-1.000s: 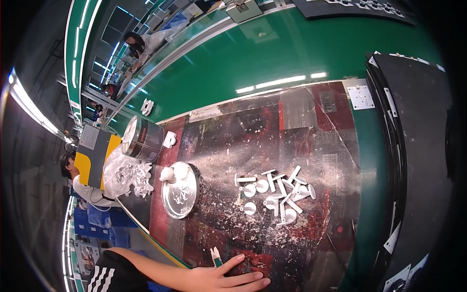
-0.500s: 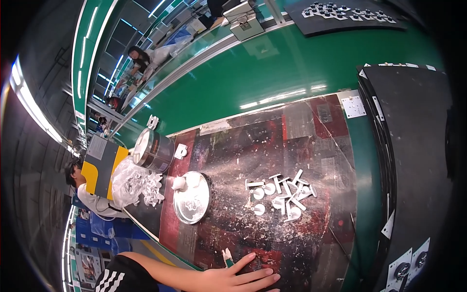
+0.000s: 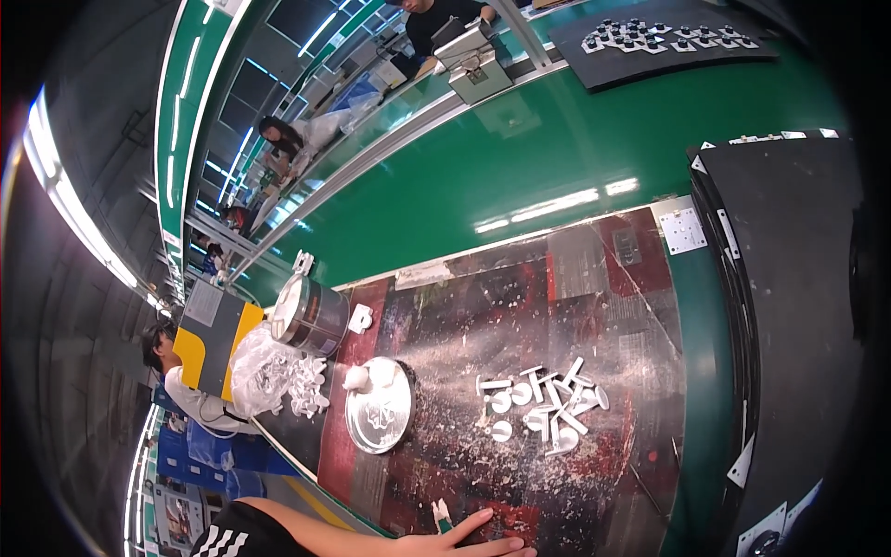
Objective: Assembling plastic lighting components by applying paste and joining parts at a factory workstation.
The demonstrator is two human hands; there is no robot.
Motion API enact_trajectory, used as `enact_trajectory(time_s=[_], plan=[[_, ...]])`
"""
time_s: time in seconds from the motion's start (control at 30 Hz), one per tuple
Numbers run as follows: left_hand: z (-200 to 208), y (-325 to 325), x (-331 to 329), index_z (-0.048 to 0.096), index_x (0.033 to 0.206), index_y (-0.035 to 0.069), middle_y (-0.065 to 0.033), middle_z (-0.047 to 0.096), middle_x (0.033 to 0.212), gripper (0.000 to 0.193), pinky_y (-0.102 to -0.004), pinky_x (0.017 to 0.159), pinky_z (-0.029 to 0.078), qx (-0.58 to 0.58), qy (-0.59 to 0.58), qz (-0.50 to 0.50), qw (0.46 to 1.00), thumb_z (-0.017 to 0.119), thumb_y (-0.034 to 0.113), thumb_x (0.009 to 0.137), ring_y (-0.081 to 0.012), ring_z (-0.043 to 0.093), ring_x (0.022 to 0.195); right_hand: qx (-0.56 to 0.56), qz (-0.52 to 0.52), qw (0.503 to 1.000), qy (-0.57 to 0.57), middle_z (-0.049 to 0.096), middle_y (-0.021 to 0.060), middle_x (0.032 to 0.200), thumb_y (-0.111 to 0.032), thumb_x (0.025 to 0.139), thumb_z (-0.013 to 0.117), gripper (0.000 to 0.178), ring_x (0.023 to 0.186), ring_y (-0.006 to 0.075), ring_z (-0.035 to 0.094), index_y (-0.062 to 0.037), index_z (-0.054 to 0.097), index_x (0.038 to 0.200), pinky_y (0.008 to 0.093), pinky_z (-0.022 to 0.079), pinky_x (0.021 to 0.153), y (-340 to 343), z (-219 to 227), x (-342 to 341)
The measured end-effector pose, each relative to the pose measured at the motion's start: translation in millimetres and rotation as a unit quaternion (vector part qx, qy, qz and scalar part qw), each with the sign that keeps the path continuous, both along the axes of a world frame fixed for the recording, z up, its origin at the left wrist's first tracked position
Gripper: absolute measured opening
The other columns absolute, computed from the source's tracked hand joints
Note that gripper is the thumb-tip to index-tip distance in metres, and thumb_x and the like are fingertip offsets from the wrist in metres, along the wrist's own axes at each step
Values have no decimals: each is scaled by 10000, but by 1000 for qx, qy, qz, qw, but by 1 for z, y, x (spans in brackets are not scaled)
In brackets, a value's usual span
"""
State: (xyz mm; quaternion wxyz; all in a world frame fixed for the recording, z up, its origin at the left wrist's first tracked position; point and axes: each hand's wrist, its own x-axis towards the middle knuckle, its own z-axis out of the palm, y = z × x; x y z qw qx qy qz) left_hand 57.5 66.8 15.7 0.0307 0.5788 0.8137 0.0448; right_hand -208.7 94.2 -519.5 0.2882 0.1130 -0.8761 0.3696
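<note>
My left hand [image 3: 455, 544] rests low on the worn worktop [image 3: 445, 306] at the lower edge, its fingers stretched out and holding nothing that I can see. Beside the index finger lies a small tool with a whitish, ragged tip [image 3: 441, 511] and a green part, its kind unclear. A pile of white disc-headed pieces with stems [image 3: 554, 408] lies beyond the hand, to the right. To its left is a round lid or shallow dish [image 3: 379, 432] smeared with white paste, with white lumps on it. My right hand is outside the picture.
A round tin [image 3: 316, 316] stands at the back left, beside a plastic bag of white parts [image 3: 264, 371]. Stacked black boards [image 3: 789, 278] line the right side. Another board [image 3: 668, 70] with small black-and-white parts lies at the far right. Other people sit beyond.
The whole view has tilted upward, so the worktop and its things appear lower and slightly right. Less of my left hand shows now. A person at the top has come further into view.
</note>
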Motion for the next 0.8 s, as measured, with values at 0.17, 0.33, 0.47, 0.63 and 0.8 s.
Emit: enact_trajectory(time_s=[0.17,0.33,0.47,0.63,0.8], plan=[[-3,-4,1,608,1422,165,-187,534,1503,426,-726,1147,363,-14,-21,1,1000,570,215,1001,-346,506,1389,-4,-7,1000,20,647,166,1295,-349,1028,518,459,1190,297,616,-91,561,1405,416,503,1040,-8,-7,-18],[-2,-4,-1,613,1427,171,-174,544,1499,418,-728,1146,361,-26,-24,-5,999,548,216,1017,-343,502,1395,-2,-2,1000,27,657,161,1282,-347,1042,502,444,1177,290,626,-86,572,1395,412,510,1032,-18,-24,-13],[0,-2,-3,606,1421,172,-172,553,1488,414,-718,1139,380,1,-8,-7,1000,574,191,1008,-337,517,1382,16,-7,1000,23,664,157,1272,-345,1053,490,435,1166,284,635,-82,582,1387,409,516,1025,-1,-39,9],[-2,-2,-3,544,1409,163,-174,563,1461,415,-703,1128,396,21,-3,-1,1000,602,193,1000,-333,560,1321,71,-30,997,-1,673,152,1260,-342,1067,474,425,1153,277,645,-78,593,1377,406,522,1017,66,-45,74],[-7,4,-3,575,1420,204,-87,628,1388,487,-671,1105,418,-18,32,-13,999,616,279,941,-271,595,1250,152,-124,976,-96,682,147,1248,-340,1081,458,418,1140,270,655,-73,605,1367,402,529,1009,189,-70,252]])
